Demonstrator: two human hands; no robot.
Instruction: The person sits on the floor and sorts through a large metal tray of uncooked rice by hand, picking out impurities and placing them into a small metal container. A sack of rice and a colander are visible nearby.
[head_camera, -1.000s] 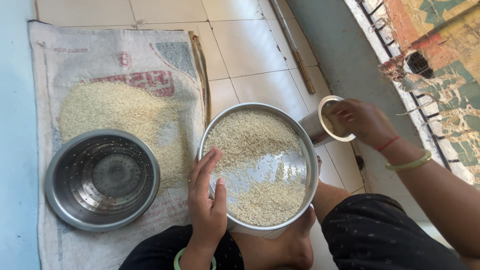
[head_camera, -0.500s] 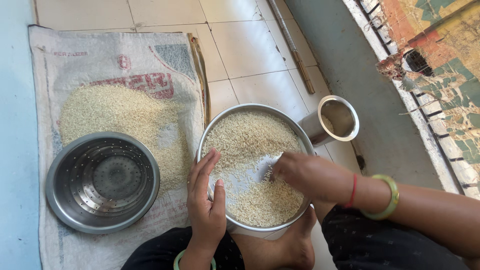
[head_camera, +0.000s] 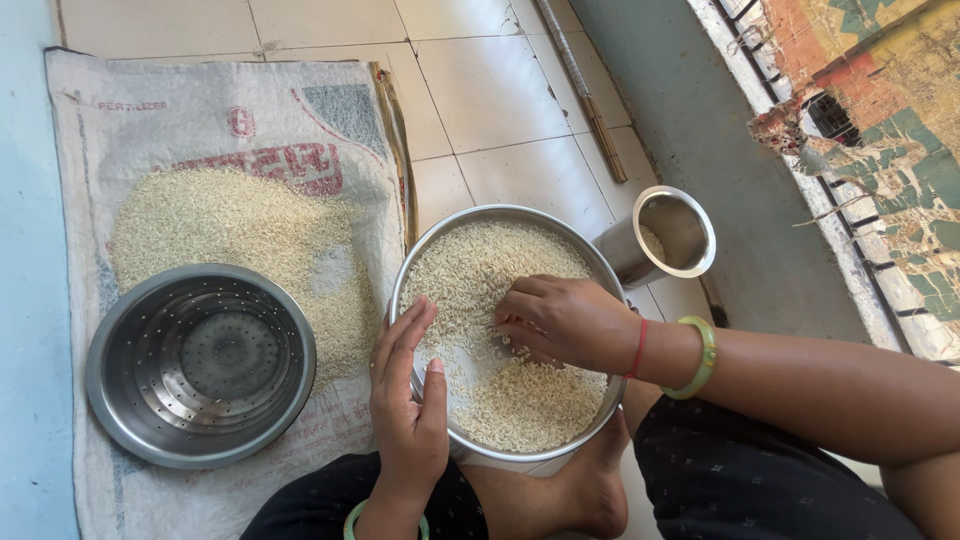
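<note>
While the left hand lies flat along the near-left rim of the round steel tray, fingers extended and together, gripping nothing, the right hand rests inside it. Its fingers curl downward, tips touching the rice; whether grains are pinched cannot be determined. Rice lies beneath and around the fingertips. A steel colander sits left of the left hand; a steel cup stands beyond the right.

Pale square-tiled floor with dark grout lay in bright daylight. A grey concrete strip ran toward 1 o'clock beside a peeling painted wall; a pale blue surface bordered 9 o'clock.
</note>
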